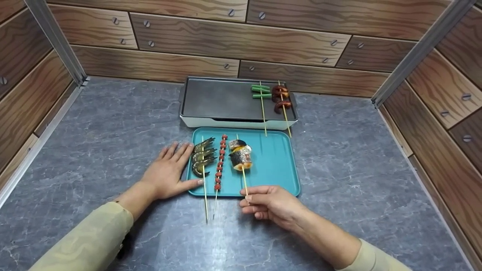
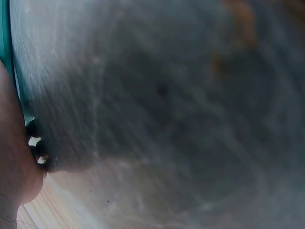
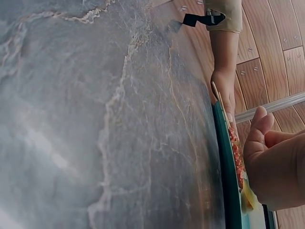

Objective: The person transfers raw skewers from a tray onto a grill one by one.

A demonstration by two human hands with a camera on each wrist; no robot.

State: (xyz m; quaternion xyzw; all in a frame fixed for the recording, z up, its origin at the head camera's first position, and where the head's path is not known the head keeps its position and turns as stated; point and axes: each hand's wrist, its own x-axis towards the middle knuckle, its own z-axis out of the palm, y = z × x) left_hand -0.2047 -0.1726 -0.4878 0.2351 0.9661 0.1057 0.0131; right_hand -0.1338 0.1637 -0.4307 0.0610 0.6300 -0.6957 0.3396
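My right hand [image 1: 276, 207] pinches the lower stick of a skewer [image 1: 241, 157] between thumb and fingers. That skewer carries chunks with silvery-black skin, like fish, and lies over the middle of a teal tray [image 1: 273, 165]. My left hand [image 1: 167, 175] rests at the tray's left edge with fingers straight, its thumb reaching over the rim beside a shrimp skewer [image 1: 203, 160]. Between the shrimp and the fish lies a skewer of small red pieces [image 1: 220, 162]. The right wrist view shows my right hand [image 3: 276, 162] above the tray; the held stick is hidden there.
Behind the tray stands a flat grill [image 1: 222, 99] with a dark plate and pale base. On its right end lie a skewer of green stalks [image 1: 261, 90] and a skewer of reddish-brown curled pieces [image 1: 280, 98], sticks overhanging its front. Wood-patterned panels [image 1: 233, 34] enclose the grey marbled table [image 1: 120, 124].
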